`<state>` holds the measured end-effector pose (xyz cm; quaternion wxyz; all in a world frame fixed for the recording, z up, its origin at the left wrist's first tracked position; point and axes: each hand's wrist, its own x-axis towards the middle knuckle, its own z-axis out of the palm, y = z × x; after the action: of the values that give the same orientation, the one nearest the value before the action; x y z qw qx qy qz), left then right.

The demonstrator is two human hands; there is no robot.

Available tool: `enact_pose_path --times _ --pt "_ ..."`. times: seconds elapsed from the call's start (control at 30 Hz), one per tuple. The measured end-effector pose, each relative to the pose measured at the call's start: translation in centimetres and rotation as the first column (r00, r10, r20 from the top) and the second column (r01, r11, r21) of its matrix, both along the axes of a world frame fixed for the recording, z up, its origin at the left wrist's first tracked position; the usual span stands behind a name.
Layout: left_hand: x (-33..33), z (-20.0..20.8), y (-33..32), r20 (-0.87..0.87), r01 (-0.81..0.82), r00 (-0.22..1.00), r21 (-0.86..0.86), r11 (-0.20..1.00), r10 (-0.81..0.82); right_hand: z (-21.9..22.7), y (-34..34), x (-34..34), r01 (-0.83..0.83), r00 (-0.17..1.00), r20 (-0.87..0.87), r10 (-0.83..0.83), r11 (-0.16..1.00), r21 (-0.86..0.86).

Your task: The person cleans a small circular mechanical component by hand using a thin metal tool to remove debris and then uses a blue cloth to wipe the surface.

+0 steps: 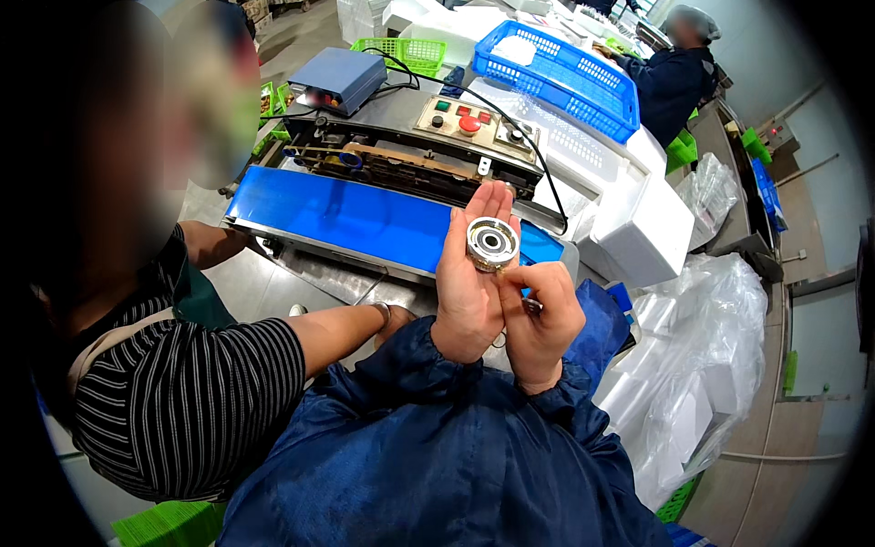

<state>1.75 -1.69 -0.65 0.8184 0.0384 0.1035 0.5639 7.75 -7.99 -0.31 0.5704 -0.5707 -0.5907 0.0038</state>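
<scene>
A round metal wheel with a bearing in its centre (492,243) rests on the upturned palm of my left hand (469,296), whose fingers stretch out beyond it. Close beside it, the fingers of my right hand (545,314) are curled in a pinch, their tips at the wheel's lower edge. Something small and shiny shows between those fingers, too small to name. Just past my hands stands a sealing machine with a blue conveyor belt (342,214) and a control panel with a red knob (469,125).
At my left stands a person in a striped shirt (196,401), one arm reaching toward the machine. A blue-grey box (337,80) sits on the machine. Beyond are a blue crate (556,77) and white foam boxes (643,228). Clear plastic wrapping (693,365) lies to my right. Another person (679,82) works farther off.
</scene>
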Motion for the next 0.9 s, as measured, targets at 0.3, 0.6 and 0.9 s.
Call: enact_pose_path --times 0.3,0.6,0.9 --pt "0.1 0.2 0.0 -0.019 -0.005 1.0 0.011 1.0 0.005 0.3 -0.1 0.0 -0.01 0.984 -0.179 -0.01 0.994 -0.109" --pt "0.0 0.0 0.3 -0.018 -0.014 1.0 0.027 1.0 0.014 0.5 0.1 -0.1 0.062 0.993 -0.089 -0.073 0.991 -0.122" --pt "-0.3 0.3 0.5 0.01 -0.022 1.0 0.001 1.0 0.022 1.0 -0.7 0.2 0.041 0.996 -0.075 -0.056 0.98 -0.193"
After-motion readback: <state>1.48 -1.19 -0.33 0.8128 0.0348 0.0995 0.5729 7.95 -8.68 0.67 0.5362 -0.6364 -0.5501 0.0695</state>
